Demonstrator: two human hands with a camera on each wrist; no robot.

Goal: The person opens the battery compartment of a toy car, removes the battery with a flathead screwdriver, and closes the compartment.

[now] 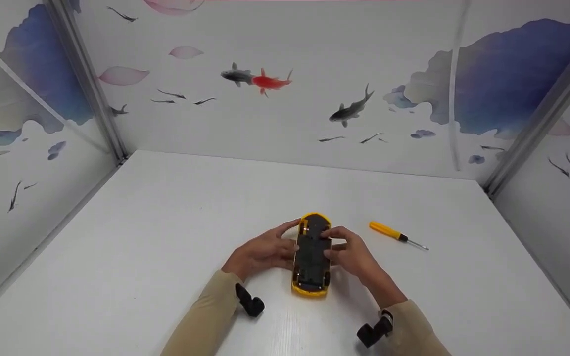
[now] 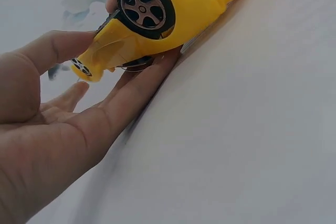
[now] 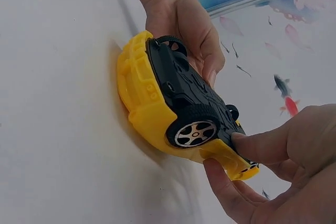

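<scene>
At nine o'clock from the yellow toy car (image 1: 312, 257), left hand (image 1: 267, 252), with thumb laid against one edge and fingers curled in beneath the body, gripping. At the clock's centre, the car itself, in the lower middle of the head view, turned upside down, nose-to-tail line running nearly twelve to six, black underside (image 3: 191, 85) facing up. Cannot tell whether touching the worktop (image 1: 166, 222) or held just above. Probably light and stiff, hard plastic throughout, slightly slippery along the smooth shell, weakest at the wheels (image 3: 195, 134). Best taken by both long yellow sides, between the wheels, to avoid any rolling. At three o'clock, right hand (image 1: 352, 252), with thumb on the underside and forefinger under the yellow side, pinching the edge. Slightly before three and farther out, screwdriver (image 1: 388, 231), apart from both hands, shaft tip aimed toward four.

For surface and room: at ten o'clock, left metal post (image 1: 84, 81) between printed panels. Underneath everything, white worktop, flat and faintly glossy. Around twelve, back wall (image 1: 285, 128), printed with grey and red fish. At two, right metal post (image 1: 545, 111), beside a large blue leaf (image 1: 517, 74).
</scene>
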